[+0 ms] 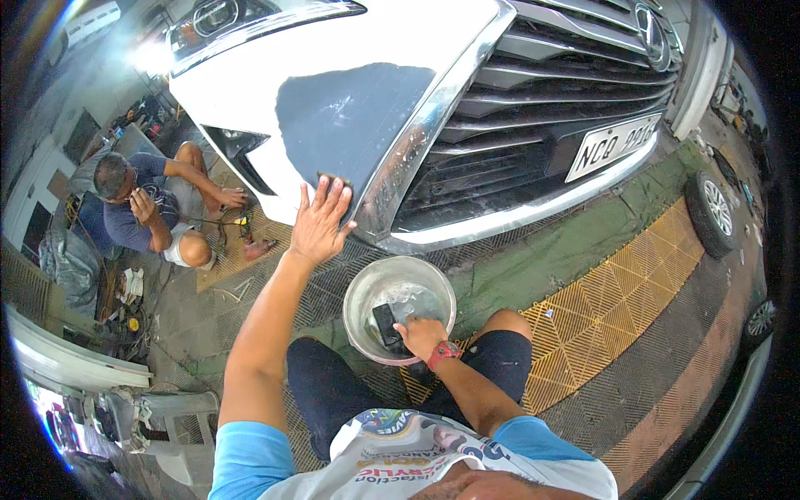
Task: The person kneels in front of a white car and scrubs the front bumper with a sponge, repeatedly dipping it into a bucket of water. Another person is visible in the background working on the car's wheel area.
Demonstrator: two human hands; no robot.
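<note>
My left hand lies with its fingers spread on the lower end of a dark grey patch on a white car bumper. An olive edge shows at its fingertips; what lies beneath them is mostly hidden. My right hand is closed at the edge of a flat black rectangular piece, perhaps sandpaper, inside a round pale bucket. The bucket stands between my knees, with some cloudy liquid or wet residue inside.
A chrome-edged grille and number plate are to the right of the patch. At left another person sits low near a red tool. A loose wheel stands at far right. Yellow and dark floor tiles lie below.
</note>
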